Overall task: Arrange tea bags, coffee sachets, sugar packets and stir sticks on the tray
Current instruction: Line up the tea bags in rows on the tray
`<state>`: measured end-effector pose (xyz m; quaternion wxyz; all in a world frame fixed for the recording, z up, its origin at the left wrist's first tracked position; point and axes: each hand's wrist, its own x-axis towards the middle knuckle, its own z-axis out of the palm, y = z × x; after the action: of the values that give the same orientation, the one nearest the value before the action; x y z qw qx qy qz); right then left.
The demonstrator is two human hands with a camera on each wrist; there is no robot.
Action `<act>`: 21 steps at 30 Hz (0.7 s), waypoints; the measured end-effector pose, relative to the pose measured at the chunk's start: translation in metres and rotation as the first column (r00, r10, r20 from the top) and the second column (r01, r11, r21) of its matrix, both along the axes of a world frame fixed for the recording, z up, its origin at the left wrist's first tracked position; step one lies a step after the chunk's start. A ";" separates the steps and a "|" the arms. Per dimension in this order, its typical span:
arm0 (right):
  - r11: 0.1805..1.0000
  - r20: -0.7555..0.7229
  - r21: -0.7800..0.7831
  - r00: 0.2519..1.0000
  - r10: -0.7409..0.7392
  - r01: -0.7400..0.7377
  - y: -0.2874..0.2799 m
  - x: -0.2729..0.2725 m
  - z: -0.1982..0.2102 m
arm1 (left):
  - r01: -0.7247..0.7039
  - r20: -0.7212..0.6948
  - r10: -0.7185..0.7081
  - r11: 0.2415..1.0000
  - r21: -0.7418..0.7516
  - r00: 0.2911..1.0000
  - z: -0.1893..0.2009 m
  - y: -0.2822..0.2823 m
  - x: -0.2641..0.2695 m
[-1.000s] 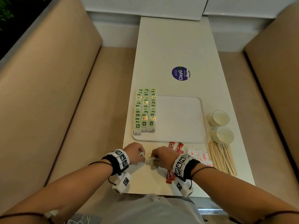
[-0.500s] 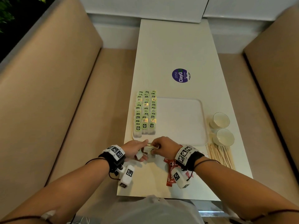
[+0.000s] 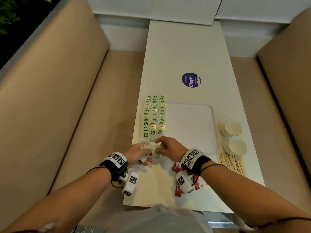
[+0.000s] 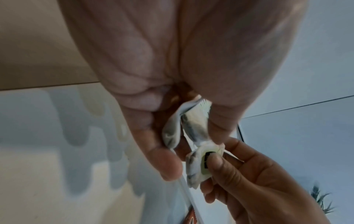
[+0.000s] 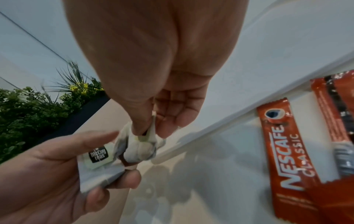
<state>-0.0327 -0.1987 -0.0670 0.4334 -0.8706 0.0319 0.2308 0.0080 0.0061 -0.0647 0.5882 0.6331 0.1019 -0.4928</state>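
Note:
A white tray (image 3: 191,130) lies mid-table, with three rows of green-labelled tea bags (image 3: 154,116) along its left side. Just before its near left corner, my left hand (image 3: 144,153) grips a small bundle of tea bags (image 4: 191,124). My right hand (image 3: 159,148) pinches a single tea bag (image 5: 139,148) that still touches the bundle (image 5: 97,165). Red coffee sachets (image 3: 177,167) lie under my right wrist, one reading Nescafe Classic (image 5: 283,151). Wooden stir sticks (image 3: 232,163) are piled at the right. White sugar packets (image 3: 204,184) are mostly hidden by my right arm.
Two paper cups (image 3: 233,127) (image 3: 236,146) stand right of the tray, close to the table's right edge. A round purple sticker (image 3: 191,80) is on the table beyond the tray. Beige benches run along both sides. The tray's raised rim (image 5: 210,130) lies just beyond my hands.
Both hands have moved away from the near table edge up to the tray's near left corner, carrying the tea bags. The right hand now pinches one bag off the bundle.

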 end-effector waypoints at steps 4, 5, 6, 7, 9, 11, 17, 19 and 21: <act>1.000 0.034 0.010 0.999 -0.008 0.008 0.002 0.005 0.002 | 0.027 0.051 -0.025 0.998 -0.049 0.998 -0.001 0.001 -0.003; 1.000 0.048 0.001 0.999 -0.003 0.003 0.002 0.006 0.003 | 0.025 0.067 -0.022 0.999 -0.044 0.998 -0.002 0.000 -0.003; 1.000 0.063 -0.011 0.998 0.004 -0.004 0.002 0.007 0.003 | 0.014 0.078 -0.011 0.999 -0.039 0.997 -0.002 -0.001 -0.003; 1.000 0.075 -0.015 0.997 0.006 -0.005 0.003 0.008 0.004 | 0.001 0.089 0.002 0.999 -0.036 0.996 -0.002 -0.002 -0.002; 1.000 0.080 -0.003 0.997 -0.022 0.022 0.002 0.010 0.006 | -0.023 0.110 0.027 0.999 -0.041 0.994 -0.001 -0.004 -0.001; 0.998 0.072 0.010 0.995 -0.064 0.063 0.001 0.010 0.008 | -0.038 0.129 0.044 0.998 -0.047 0.991 0.000 -0.005 0.001; 0.997 0.032 -0.069 0.999 -0.022 0.024 0.000 0.002 0.002 | -0.073 0.158 0.076 0.997 -0.028 0.984 -0.003 -0.005 0.006; 0.997 0.035 -0.076 0.999 0.001 0.002 0.002 0.001 0.001 | -0.080 0.159 0.082 0.997 -0.021 0.984 -0.003 -0.005 0.006; 0.996 0.050 -0.084 0.998 -0.024 0.028 0.003 0.003 0.001 | -0.090 0.151 0.092 0.996 -0.014 0.984 -0.004 -0.004 0.007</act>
<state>-0.0293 -0.1954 -0.0661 0.3996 -0.8931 0.0426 0.2022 0.0152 0.0022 -0.0684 0.6184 0.6612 0.0841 -0.4164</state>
